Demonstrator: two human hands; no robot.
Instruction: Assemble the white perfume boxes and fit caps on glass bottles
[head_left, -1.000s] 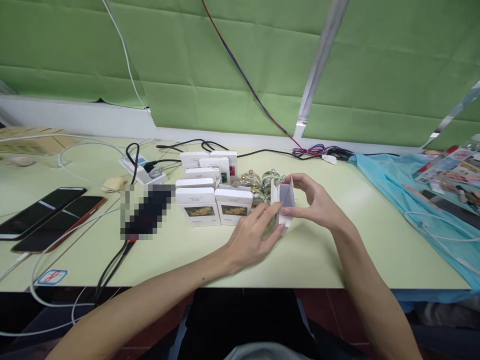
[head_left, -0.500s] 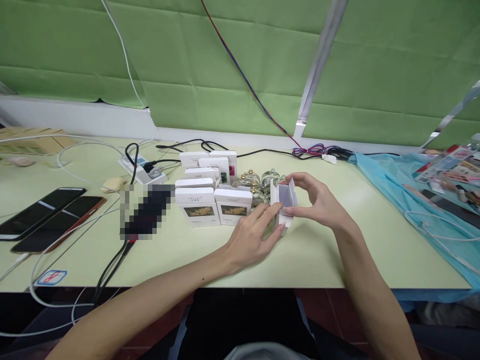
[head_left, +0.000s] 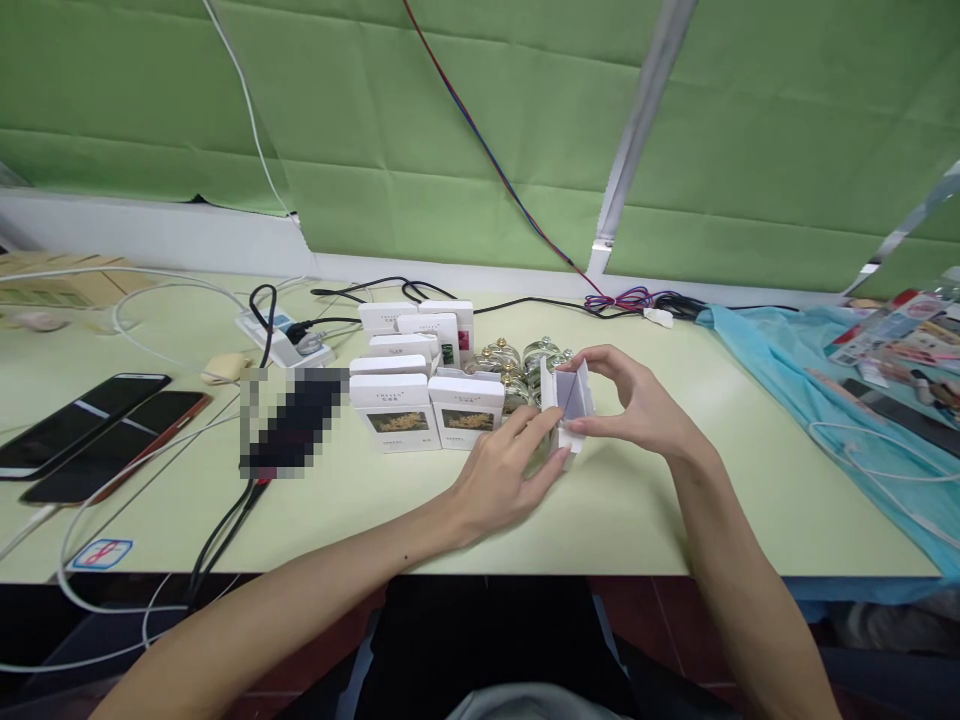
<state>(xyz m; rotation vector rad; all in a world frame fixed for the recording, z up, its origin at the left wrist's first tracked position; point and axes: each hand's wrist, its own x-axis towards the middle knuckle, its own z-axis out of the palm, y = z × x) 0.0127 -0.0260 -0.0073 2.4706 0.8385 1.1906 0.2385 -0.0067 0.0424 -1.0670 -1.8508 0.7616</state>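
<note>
Between my hands stands a small white carton [head_left: 571, 395], its top flaps up and its grey-lilac inside showing. My left hand [head_left: 506, 465] grips its left and near side, fingers at the rim. From the right, my right hand [head_left: 634, 405] pinches it, thumb at the near flap and fingers behind the far edge. What the carton holds, if anything, I cannot make out. Just behind and left of it sit several glass bottles with gold and silver tops [head_left: 514, 375]. To their left stand several closed white boxes [head_left: 396, 415] with flower pictures on their fronts.
Two phones [head_left: 112, 440] lie at the left among white cables. A power strip [head_left: 281, 340] with plugs is behind a blurred dark item [head_left: 300, 420]. Bundled wires [head_left: 622, 300] run along the wall. Blue plastic sheeting [head_left: 787, 370] with clutter covers the right side.
Both hands keep nearly the same place on the carton. A thin dark diagonal line now shows inside its opening; otherwise little differs.
</note>
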